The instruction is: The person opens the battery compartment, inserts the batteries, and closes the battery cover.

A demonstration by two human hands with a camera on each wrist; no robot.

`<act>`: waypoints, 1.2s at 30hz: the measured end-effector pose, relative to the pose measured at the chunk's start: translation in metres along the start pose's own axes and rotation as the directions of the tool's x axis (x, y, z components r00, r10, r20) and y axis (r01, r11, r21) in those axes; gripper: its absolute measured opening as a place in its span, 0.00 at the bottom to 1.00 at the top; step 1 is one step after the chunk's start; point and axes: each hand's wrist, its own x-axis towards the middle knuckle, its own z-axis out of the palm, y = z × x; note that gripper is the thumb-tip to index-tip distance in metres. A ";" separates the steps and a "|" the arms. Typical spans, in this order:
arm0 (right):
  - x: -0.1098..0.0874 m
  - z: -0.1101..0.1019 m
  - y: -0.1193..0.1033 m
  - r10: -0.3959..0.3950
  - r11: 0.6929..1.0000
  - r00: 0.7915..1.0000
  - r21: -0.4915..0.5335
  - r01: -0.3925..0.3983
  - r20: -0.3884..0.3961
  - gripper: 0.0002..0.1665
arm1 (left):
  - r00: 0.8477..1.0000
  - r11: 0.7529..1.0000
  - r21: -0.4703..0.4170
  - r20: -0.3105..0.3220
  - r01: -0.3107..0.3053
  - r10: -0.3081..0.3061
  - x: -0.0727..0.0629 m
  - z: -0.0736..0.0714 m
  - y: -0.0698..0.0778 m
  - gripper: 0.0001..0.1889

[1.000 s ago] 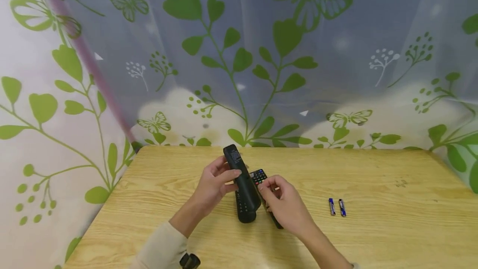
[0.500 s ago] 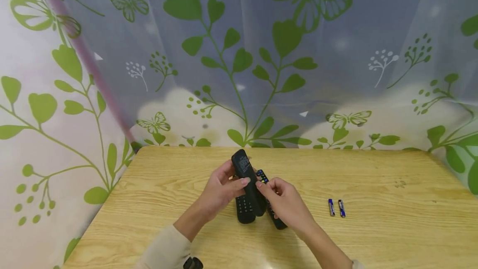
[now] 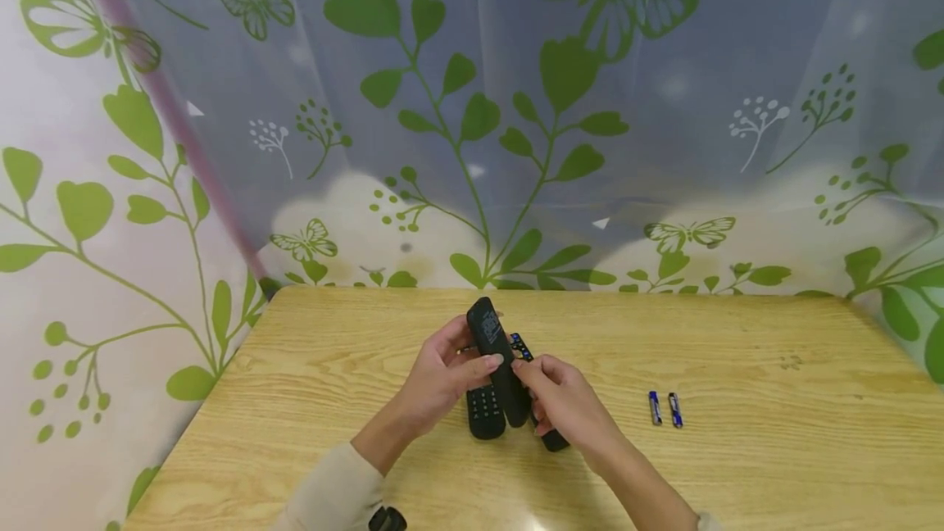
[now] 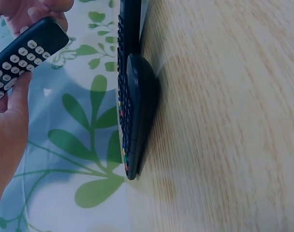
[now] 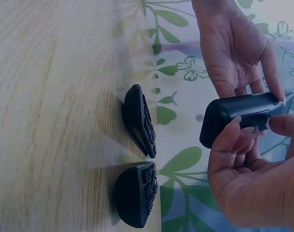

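My left hand [image 3: 435,383] grips a black remote control [image 3: 514,400] tilted above the table, its labelled back turned up and its thumb on that back. White buttons cover the front of this held remote [image 4: 22,59] in the left wrist view. At its right edge my right hand [image 3: 568,400] presses curled fingers and thumb around a rectangular outlined cover [image 5: 254,120] on the back. Beneath lie two other black remotes: one at left [image 3: 486,419], another at right [image 3: 555,439], both partly hidden by the hands and held remote.
Two blue-and-silver batteries [image 3: 655,408] lie side by side on the wooden table [image 3: 774,449], right of the hands. A cloth with green leaves and butterflies [image 3: 575,162] hangs behind the table's far edge. A small black object [image 3: 387,519] shows by the left sleeve.
The held remote and my left hand have shifted slightly right. My right fingers, earlier just apart from the remote, now touch its edge. The batteries stay where they were.
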 end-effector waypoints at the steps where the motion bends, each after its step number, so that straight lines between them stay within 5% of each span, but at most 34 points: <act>1: 0.000 0.000 0.000 0.005 1.000 1.000 0.006 -0.005 0.006 0.21 | 1.000 1.000 0.006 0.001 0.001 -0.001 0.000 0.000 0.000 0.29; 14: 0.005 -0.003 0.005 0.062 0.997 0.996 0.035 -0.064 0.068 0.23 | 1.000 0.999 0.047 -0.008 -0.004 0.004 0.000 -0.001 -0.001 0.30; 29: 0.009 -0.003 -0.001 0.048 0.993 0.982 0.096 -0.066 0.185 0.24 | 0.998 0.989 0.146 0.067 -0.018 0.009 0.003 -0.001 -0.002 0.31; 36: 0.009 -0.003 -0.004 0.068 0.993 0.986 0.087 -0.081 0.151 0.20 | 0.999 0.992 0.126 0.043 -0.025 0.020 0.003 -0.001 -0.003 0.32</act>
